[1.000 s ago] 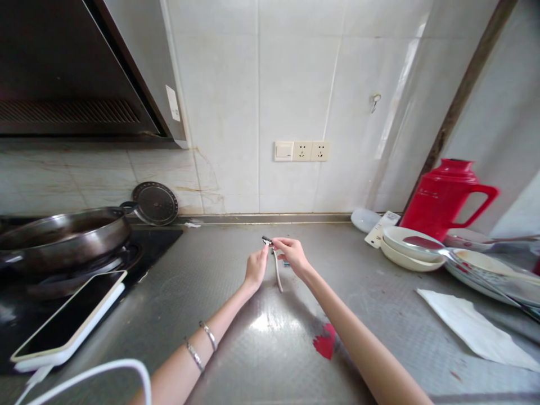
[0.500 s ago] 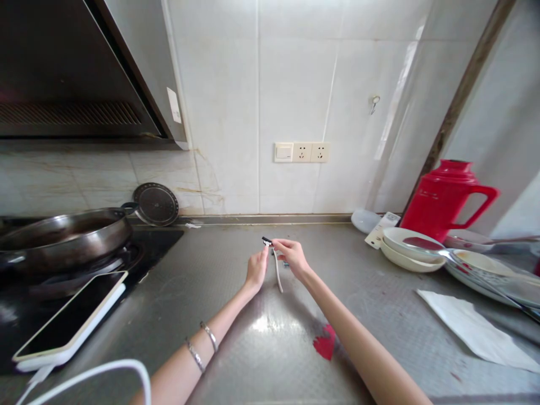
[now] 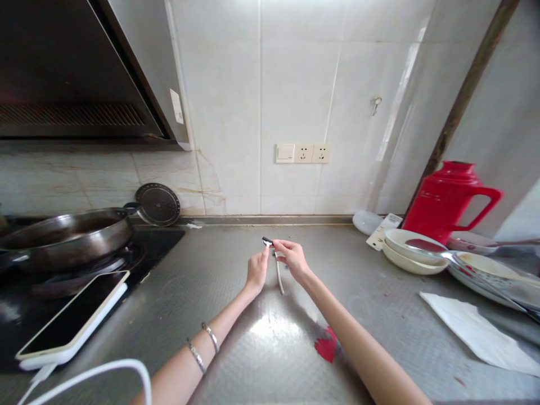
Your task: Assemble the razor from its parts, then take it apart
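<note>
Over the middle of the counter, my left hand [image 3: 256, 270] and my right hand [image 3: 293, 260] meet at their fingertips. Between them is a small black-and-white piece [image 3: 267, 242], too small to name. My left thumb and fingers are closed at its lower side, while my right hand pinches it from the right. Below the right fingers a short off-white cord [image 3: 279, 277] runs down toward me; whether it joins the small piece I cannot tell. Two silver bangles [image 3: 202, 349] circle my left wrist and forearm.
At left, a steel pan [image 3: 71, 239] sits on the black stove, with a phone [image 3: 76, 318] and white cable [image 3: 109, 365] in front. A red thermos [image 3: 445, 199], stacked bowls [image 3: 415, 267] and a paper napkin [image 3: 476, 329] are at right. A red patch [image 3: 325, 346] marks the counter.
Both hands stay almost in the same place on the small piece. The whole view has shifted slightly; nothing is let go or newly taken.
</note>
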A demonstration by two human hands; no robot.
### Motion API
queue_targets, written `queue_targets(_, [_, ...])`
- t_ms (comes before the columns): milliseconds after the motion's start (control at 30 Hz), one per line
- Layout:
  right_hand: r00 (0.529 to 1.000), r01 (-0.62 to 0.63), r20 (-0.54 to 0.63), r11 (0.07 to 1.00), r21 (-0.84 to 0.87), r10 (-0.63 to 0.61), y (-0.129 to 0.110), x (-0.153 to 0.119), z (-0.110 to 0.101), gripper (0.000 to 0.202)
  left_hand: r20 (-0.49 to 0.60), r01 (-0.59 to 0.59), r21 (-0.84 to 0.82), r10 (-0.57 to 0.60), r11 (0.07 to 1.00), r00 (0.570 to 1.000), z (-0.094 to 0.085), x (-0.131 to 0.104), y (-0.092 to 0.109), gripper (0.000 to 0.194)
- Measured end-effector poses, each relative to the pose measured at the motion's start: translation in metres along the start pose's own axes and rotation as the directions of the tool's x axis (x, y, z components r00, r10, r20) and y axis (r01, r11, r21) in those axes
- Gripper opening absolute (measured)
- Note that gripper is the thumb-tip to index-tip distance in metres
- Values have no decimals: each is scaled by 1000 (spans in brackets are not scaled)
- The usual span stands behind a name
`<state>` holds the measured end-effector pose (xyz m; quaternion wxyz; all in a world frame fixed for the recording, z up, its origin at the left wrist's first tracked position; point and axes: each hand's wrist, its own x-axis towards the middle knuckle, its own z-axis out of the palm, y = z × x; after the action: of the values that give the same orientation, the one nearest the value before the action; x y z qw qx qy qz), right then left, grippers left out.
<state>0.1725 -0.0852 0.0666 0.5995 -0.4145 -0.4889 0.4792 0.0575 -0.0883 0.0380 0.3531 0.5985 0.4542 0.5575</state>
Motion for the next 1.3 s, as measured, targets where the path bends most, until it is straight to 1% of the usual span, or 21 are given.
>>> queue_targets(167, [1000, -6, 3, 1000, 17, 6, 0, -1, 0, 38, 12, 8, -17, -8, 1000, 1000, 1, -1, -1, 50])
queue_targets(267, [1000, 11, 11, 1000, -1, -11, 1, 0, -1, 36, 8, -3, -9, 3, 1000, 1000, 1, -1, -1, 50])
queue_targets(400, [998, 56, 14, 995, -79, -56, -1, 1, -2, 35, 10, -36, 44, 36, 998, 999, -1, -1, 3, 51])
queue_targets(600, [988, 151, 28, 970, -190, -149, -3, 4, -5, 37, 24, -120, 163, 118, 979, 993, -5, -1, 9, 48])
queue_targets(733, [979, 202, 42, 953, -225, -198, -3, 6, -6, 36, 39, -150, 196, 145, 969, 989, -7, 1, 11, 48])
queue_targets(833, [975, 221, 40, 949, -225, -218, -4, 6, -6, 35, 67, -166, 188, 156, 968, 985, -9, 2, 12, 48])
queue_targets(900, [976, 217, 29, 954, -209, -215, -5, 5, -6, 35, 69, -151, 155, 142, 976, 988, -9, 3, 11, 49])
queue_targets(1067, [982, 185, 10, 967, -177, -186, -6, 2, -3, 36, 77, -45, 66, 39, 997, 996, -7, 4, 7, 51])
queue_targets(1300, [989, 140, -34, 984, -109, -145, -7, -1, 2, 35, 51, 5, 18, -6, 1000, 999, -5, 4, 6, 51])
